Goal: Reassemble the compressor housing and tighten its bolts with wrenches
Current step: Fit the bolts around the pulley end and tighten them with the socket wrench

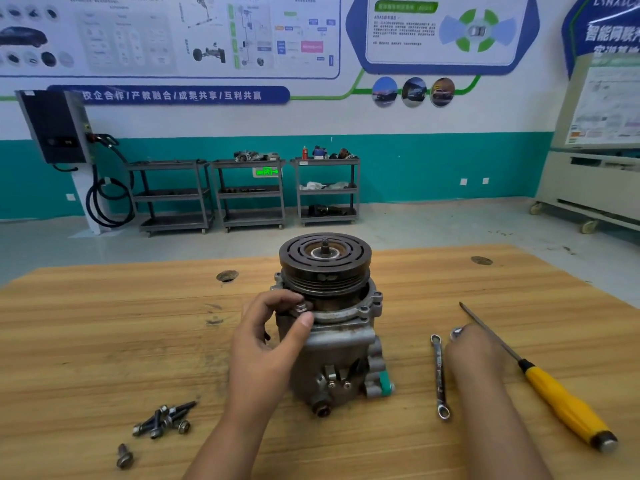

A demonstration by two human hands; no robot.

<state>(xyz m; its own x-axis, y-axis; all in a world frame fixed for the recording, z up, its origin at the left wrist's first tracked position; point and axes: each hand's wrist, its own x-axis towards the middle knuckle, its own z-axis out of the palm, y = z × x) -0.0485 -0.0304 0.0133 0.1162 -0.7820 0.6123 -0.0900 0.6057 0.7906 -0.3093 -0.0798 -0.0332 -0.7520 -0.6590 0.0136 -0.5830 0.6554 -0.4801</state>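
Fingers pinch a flanged steel bolt atop the cast-metal compressor.

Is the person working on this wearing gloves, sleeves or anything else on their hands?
No. Both the left hand and the right hand are bare, with no gloves, and both forearms are uncovered as far as the picture shows. No watch, ring or wristband is visible. One right fingernail looks dark or shiny.

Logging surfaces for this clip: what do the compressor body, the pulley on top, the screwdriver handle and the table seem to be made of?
Compressor body: likely cast aluminium, dull grey, grimy. Pulley: dark steel by its look, slotted face, grooved rim. Screwdriver handle: glossy yellow plastic with a metal end cap. Table: light wood grain, possibly laminate, scuffed.
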